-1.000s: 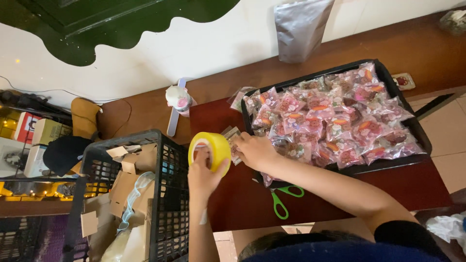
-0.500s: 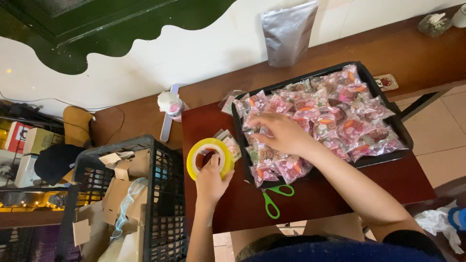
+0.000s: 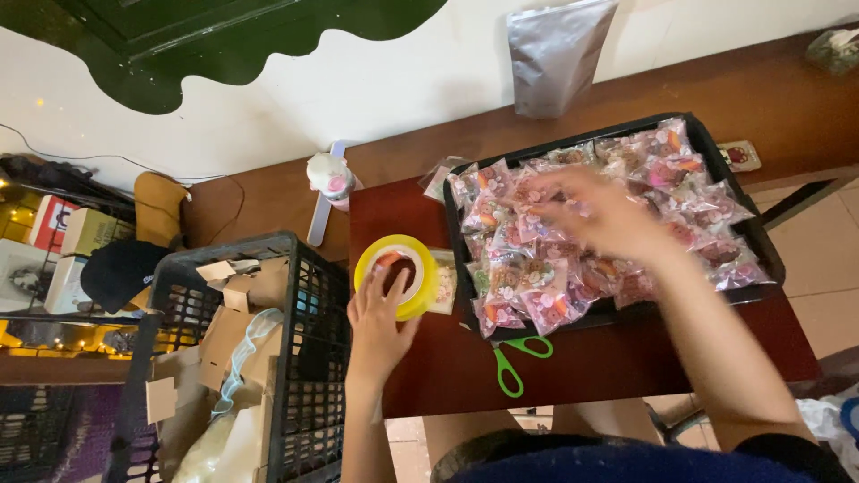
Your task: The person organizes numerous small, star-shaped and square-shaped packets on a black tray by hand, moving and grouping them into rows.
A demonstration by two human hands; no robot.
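Note:
My left hand (image 3: 380, 315) rests on a yellow roll of tape (image 3: 396, 275) lying flat on the dark red table (image 3: 617, 367), fingers over its hole. My right hand (image 3: 598, 215), blurred by motion, hovers with fingers spread over a black tray (image 3: 765, 249) filled with several small clear pink packets (image 3: 528, 295) of sweets. It grips nothing that I can see. Green-handled scissors (image 3: 514, 360) lie on the table just in front of the tray.
A black plastic crate (image 3: 309, 358) with cardboard scraps and plastic stands to the left of the table. A silver pouch (image 3: 555, 54) leans on the white wall behind the tray. A small pink and white figure (image 3: 331, 177) sits on the wooden ledge.
My left hand has set the tape roll down flat on the table. My right hand has left the roll and moved right, over the middle of the tray.

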